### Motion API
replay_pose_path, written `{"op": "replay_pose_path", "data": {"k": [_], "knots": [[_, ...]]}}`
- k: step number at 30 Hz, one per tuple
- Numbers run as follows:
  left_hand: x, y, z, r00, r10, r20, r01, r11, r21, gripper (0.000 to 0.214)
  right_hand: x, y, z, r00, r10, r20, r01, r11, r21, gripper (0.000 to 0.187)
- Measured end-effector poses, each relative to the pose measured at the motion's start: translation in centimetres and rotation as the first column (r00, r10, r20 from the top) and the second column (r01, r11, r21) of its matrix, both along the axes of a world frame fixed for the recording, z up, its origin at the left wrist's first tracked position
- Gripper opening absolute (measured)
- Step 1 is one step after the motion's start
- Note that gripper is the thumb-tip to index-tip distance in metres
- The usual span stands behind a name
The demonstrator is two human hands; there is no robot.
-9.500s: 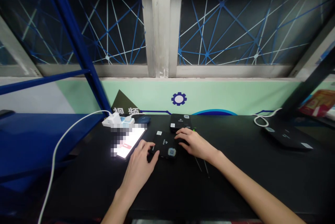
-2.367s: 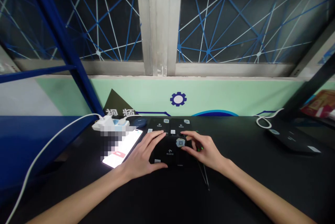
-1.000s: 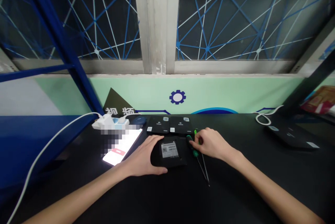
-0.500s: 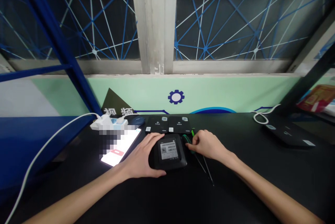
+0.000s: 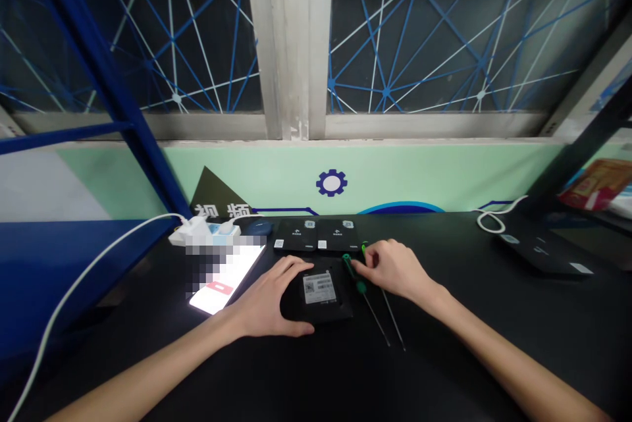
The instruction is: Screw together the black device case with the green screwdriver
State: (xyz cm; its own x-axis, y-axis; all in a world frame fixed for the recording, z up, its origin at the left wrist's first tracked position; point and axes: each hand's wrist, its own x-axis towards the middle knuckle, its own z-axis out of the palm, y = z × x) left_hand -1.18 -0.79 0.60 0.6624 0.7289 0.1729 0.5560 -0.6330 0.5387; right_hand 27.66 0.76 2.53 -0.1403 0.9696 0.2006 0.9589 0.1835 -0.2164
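Observation:
A small black box (image 5: 318,291) lies upside down on the black table (image 5: 469,316), its white label facing up. My left hand (image 5: 269,300) grips its left side, thumb along the near edge. My right hand (image 5: 390,268) rests just right of the box with its fingers curled onto the green and black handles of two thin screwdrivers (image 5: 368,297) that lie side by side, tips pointing toward me. Whether the fingers hold one of them off the table I cannot tell.
Two more black boxes (image 5: 316,236) sit side by side behind it. A lit phone (image 5: 227,270), a white power strip (image 5: 202,232) with a cable and a dark mouse (image 5: 257,227) lie to the left. Another black device (image 5: 543,251) is at the right.
Since 2.4 s ago the box was turned over to show its label. My right hand left it and went to the screwdriver handles. My left hand stayed on the box.

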Motion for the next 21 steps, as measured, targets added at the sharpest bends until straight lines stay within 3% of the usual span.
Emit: {"op": "replay_pose_path", "data": {"k": [5,13,18,21], "knots": [[-0.1,-0.1,-0.1,0.999,0.009,-0.053,-0.01,1.0,-0.018,0.091,1.6,1.0,-0.2,0.985,-0.123,0.123,0.125,0.992,-0.005,0.041],[-0.4,0.0,-0.4,0.992,-0.01,-0.129,0.009,1.0,-0.009,0.09,2.6,1.7,-0.8,0.994,-0.097,0.055,0.104,0.985,-0.138,0.027],[-0.6,0.2,-0.9,0.99,-0.011,-0.143,0.014,1.0,0.019,0.091,2.6,1.7,0.7,0.984,-0.071,-0.166,0.061,0.996,-0.069,0.045],[-0.7,0.2,-1.2,0.985,0.0,-0.174,0.009,0.999,0.052,0.092,2.2,1.5,0.9,0.88,0.061,-0.471,-0.012,0.994,0.107,0.044]]}}
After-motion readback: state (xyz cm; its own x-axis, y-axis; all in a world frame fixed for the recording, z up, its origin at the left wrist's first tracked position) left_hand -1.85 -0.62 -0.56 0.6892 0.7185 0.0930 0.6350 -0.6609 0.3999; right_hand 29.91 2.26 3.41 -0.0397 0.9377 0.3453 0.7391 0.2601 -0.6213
